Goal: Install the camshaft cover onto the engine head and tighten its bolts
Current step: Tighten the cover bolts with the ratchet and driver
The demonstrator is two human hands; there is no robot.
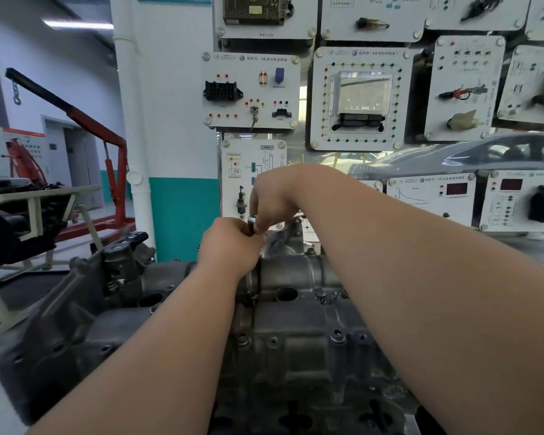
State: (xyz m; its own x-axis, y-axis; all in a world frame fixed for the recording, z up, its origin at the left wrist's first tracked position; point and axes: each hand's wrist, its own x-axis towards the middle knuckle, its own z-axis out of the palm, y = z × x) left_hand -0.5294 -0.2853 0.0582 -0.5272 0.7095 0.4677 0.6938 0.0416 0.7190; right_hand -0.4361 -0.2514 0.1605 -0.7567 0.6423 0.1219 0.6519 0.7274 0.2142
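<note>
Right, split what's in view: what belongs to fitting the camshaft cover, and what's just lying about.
Job: camshaft cover; bolts; small silver piece, pinched by the right hand; left hand, curled beside it, grip hidden.
Lying about: red hoist; wall panels; engine on stand; car.

two hands (230, 244) (274, 196), perhaps one socket (252, 220)

behind the camshaft cover (296, 356) the display panels (252, 89) wall off the far side; left of it a black fitting (120, 255) stands up; both forearms (176, 340) cross above it.
</note>
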